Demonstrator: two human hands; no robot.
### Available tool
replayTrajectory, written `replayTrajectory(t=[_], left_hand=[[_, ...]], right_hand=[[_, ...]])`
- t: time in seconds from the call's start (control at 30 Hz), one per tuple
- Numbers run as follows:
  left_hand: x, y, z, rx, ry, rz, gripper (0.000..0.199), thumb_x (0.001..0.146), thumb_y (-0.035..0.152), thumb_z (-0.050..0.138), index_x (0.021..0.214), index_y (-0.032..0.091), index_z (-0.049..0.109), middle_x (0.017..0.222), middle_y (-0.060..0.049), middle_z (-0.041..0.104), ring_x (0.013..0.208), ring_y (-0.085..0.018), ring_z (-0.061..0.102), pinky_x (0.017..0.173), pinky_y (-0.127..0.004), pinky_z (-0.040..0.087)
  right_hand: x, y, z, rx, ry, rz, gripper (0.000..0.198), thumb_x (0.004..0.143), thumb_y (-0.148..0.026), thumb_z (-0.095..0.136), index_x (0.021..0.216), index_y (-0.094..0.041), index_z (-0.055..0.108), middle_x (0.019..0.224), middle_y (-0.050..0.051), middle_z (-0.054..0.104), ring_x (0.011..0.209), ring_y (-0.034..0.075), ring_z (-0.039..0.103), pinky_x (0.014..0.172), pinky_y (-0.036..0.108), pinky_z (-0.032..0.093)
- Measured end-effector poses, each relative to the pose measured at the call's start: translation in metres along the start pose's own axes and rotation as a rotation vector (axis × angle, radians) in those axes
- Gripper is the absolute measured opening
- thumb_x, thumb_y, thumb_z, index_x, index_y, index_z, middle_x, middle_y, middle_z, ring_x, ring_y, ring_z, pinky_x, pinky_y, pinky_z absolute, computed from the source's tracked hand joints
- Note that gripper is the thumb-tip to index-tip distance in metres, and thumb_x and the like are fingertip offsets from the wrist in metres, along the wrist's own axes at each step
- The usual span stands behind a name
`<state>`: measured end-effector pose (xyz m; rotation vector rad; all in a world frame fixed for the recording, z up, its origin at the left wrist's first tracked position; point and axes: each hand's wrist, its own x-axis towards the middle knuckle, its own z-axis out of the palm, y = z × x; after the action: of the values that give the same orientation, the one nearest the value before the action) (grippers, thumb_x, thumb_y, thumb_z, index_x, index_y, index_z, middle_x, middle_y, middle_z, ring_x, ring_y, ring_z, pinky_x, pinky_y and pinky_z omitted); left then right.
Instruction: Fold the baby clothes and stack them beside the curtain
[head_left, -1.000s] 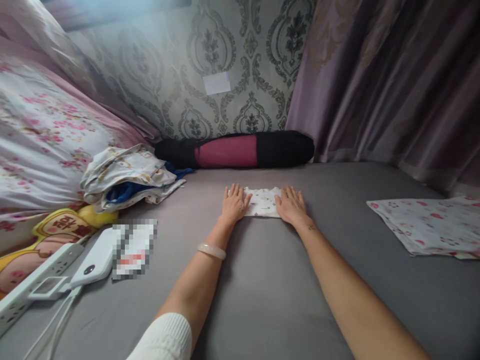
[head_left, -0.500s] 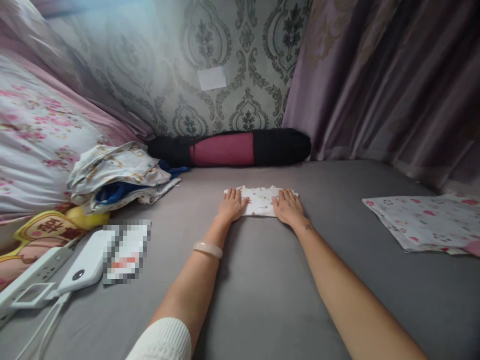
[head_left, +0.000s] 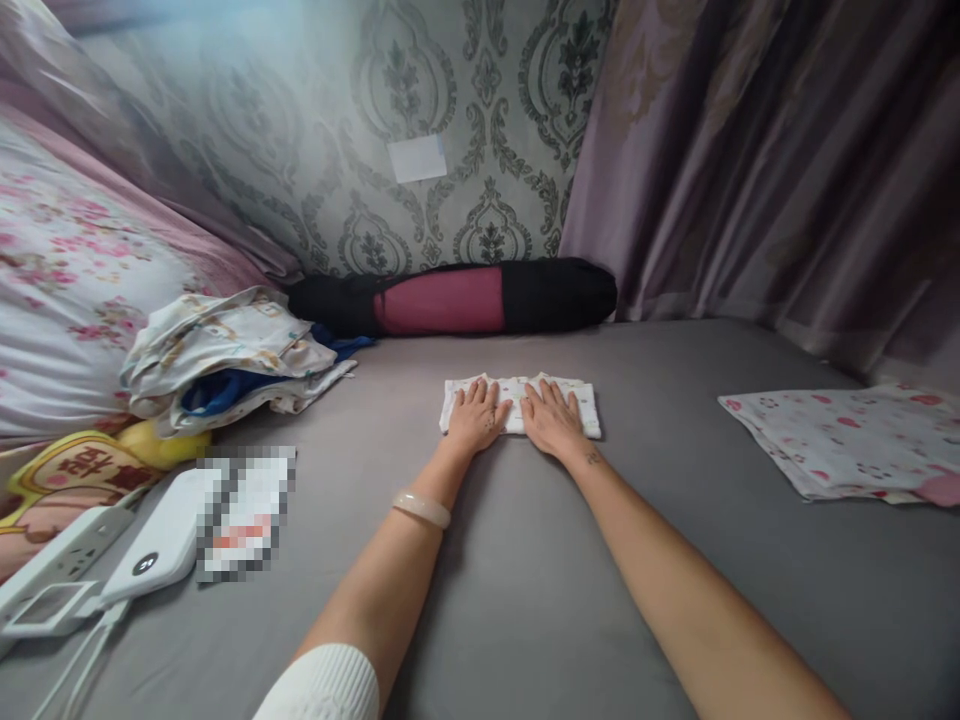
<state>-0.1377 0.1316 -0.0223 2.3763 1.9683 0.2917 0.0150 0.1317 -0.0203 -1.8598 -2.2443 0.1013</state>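
Note:
A small folded white garment (head_left: 516, 398) with a scattered print lies on the grey bed sheet (head_left: 517, 560), its long side running left to right. My left hand (head_left: 477, 414) rests palm down on its left half, fingers spread and pointing away from me. On the right half, my right hand (head_left: 556, 418) lies flat with its fingers apart. Only a narrow strip of cloth shows between the two hands. Both outer ends of the garment stick out past my hands. Its underside is hidden.
A white patterned cloth (head_left: 840, 440) lies at the right. Rumpled clothes (head_left: 225, 345) are piled at the left, near a power strip (head_left: 67, 560) and a white power bank (head_left: 161, 540). A long black and red bag (head_left: 442, 300) lies against the wall.
Both hands have slid inward from the garment's outer ends toward its middle, still flat on it. The ends of the cloth are now uncovered. The view has shifted slightly.

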Motion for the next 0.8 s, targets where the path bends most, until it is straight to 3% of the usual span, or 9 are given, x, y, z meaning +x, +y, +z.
replayTrajectory(t=[0.27,0.47,0.63,0.8], left_hand=[[-0.002,0.001,-0.006,-0.010,-0.019,-0.016,0.060,0.099,0.047,0.025,0.147,0.012,0.033,0.156,-0.016,0.029,0.145,-0.028,0.023,0.117,-0.049,0.019],[-0.002,0.009,-0.003,-0.032,0.160,0.120,0.050,0.100,0.036,0.024,0.144,0.019,0.039,0.153,-0.008,0.036,0.145,-0.022,0.025,0.119,-0.044,0.017],[0.001,0.013,0.004,-0.083,0.019,0.093,0.050,0.100,0.035,0.023,0.142,0.018,0.043,0.151,-0.008,0.040,0.143,-0.023,0.030,0.117,-0.043,0.024],[0.002,0.011,0.003,-0.119,0.033,0.103,0.047,0.099,0.034,0.027,0.140,0.019,0.045,0.150,-0.008,0.041,0.142,-0.022,0.031,0.116,-0.043,0.025]], right_hand=[[-0.001,0.001,0.001,-0.014,0.027,-0.001,0.054,0.100,-0.039,0.022,0.146,-0.018,0.040,0.154,0.013,0.033,0.142,0.029,0.025,0.113,0.052,0.015],[0.000,-0.003,-0.003,0.000,0.040,-0.033,0.053,0.100,-0.036,0.022,0.146,-0.017,0.040,0.155,0.013,0.030,0.144,0.027,0.022,0.114,0.053,0.014],[0.001,-0.004,0.003,0.012,0.012,-0.076,0.053,0.099,-0.032,0.021,0.146,-0.017,0.041,0.155,0.009,0.034,0.143,0.025,0.024,0.115,0.047,0.016],[0.001,-0.003,0.008,-0.005,0.042,-0.083,0.053,0.099,-0.032,0.022,0.145,-0.017,0.041,0.154,0.008,0.034,0.142,0.025,0.026,0.115,0.047,0.018]])
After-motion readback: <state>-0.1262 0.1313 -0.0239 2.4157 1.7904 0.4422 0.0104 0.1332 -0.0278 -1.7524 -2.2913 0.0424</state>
